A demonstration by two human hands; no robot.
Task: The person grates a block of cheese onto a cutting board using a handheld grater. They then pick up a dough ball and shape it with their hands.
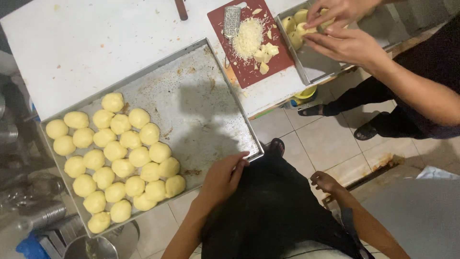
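A large metal baking tray (201, 86) lies on the white table, and several pale yellow dough balls (120, 153) are packed in rows on its left part. My left hand (224, 178) grips the tray's near rim by the right corner, fingers curled over the edge. My right hand (326, 183) hangs beside my black apron above the tiled floor, loosely curled and holding nothing.
Another person at the top right has both hands (342, 33) on dough pieces in a smaller metal tray (314, 67). A red cutting board (249, 72) holds a small grater (232, 20), grated cheese and cheese chunks. Metal tins and a pot sit at the lower left.
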